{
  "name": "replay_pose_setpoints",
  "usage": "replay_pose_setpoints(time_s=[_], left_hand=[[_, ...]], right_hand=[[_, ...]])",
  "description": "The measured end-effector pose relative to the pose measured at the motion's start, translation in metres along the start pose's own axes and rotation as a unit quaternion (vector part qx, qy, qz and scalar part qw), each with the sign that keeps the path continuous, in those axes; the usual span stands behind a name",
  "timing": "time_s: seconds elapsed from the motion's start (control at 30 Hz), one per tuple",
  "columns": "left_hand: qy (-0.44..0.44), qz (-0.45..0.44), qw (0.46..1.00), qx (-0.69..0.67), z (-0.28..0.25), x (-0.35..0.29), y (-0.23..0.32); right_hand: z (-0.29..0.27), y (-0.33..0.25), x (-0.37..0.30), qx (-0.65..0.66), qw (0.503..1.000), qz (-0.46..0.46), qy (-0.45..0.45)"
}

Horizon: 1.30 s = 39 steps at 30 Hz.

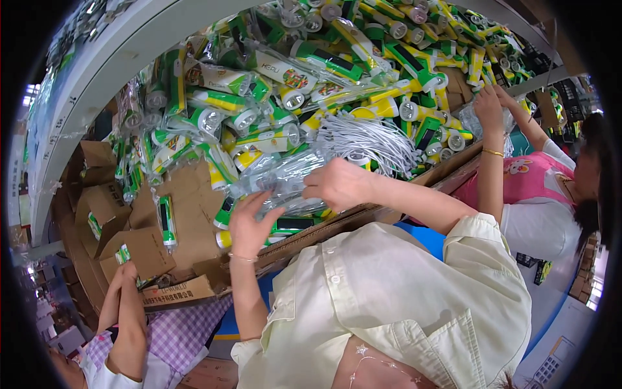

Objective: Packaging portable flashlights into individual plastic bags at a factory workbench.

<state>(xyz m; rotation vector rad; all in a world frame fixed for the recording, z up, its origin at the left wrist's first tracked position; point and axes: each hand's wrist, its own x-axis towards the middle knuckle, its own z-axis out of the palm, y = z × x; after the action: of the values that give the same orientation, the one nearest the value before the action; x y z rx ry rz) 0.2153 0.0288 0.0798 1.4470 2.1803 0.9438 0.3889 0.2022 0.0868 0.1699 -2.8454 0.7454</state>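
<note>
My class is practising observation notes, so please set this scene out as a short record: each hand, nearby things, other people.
Left hand: thumb and fingers spread, beside clear plastic packaging
Right hand: fingers curled at the packaging; grip unclear
Nearby: bundled white cords; piled green-and-yellow flashlights
Other people: left co-worker, hands by a cardboard box; right co-worker

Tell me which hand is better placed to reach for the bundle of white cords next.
Probably the right hand: it is just short of the bundle of white cords, by the right end of the clear plastic bags. The left hand is farther from the cords, lower and to the left.
</note>
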Motion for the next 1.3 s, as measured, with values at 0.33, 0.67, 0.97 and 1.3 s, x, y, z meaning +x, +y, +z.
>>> replay_pose_setpoints(time_s=[0.33,0.67,0.97,1.3], left_hand=[[0.080,-0.014,0.982,0.171,0.004,0.003,-0.009],[0.054,-0.225,0.972,0.036,0.002,0.002,-0.040],[0.034,-0.256,0.965,-0.043,0.004,0.011,-0.027],[0.027,-0.239,0.969,-0.056,0.017,0.009,-0.032]], right_hand=[[-0.019,0.012,-0.037,-0.105,0.980,0.123,-0.116],[-0.064,0.144,-0.108,-0.381,0.828,0.398,0.103],[-0.090,0.196,-0.117,-0.339,0.883,0.321,-0.049],[-0.119,0.081,-0.073,0.376,0.816,0.268,0.348]])
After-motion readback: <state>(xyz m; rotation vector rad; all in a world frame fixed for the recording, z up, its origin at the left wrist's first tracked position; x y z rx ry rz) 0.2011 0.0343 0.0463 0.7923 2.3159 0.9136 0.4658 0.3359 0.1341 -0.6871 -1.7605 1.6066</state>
